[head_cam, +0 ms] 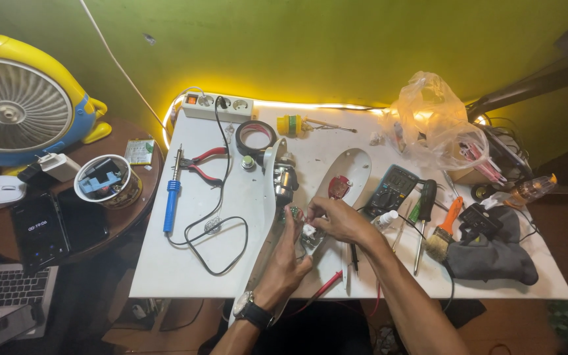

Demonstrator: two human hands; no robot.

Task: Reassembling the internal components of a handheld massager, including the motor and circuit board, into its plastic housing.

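Note:
My left hand (285,263), with a watch on its wrist, grips the edge of a long white plastic housing (265,197) that lies opened on the white table (185,263). My right hand (338,219) pinches a small white part with wires right beside the left fingers. A small green circuit board (292,212) and a dark motor (284,177) sit inside the housing just above the hands. The other white shell half (356,167), with a red piece on it, lies to the right.
A blue-handled soldering iron (173,195), red pliers (203,164), black tape roll (256,136) and power strip (217,106) lie left and back. A multimeter (390,189), screwdrivers, brush (443,233), grey cloth (491,253) and plastic bag (432,121) crowd the right. A fan, phone and tin stand on the left side table.

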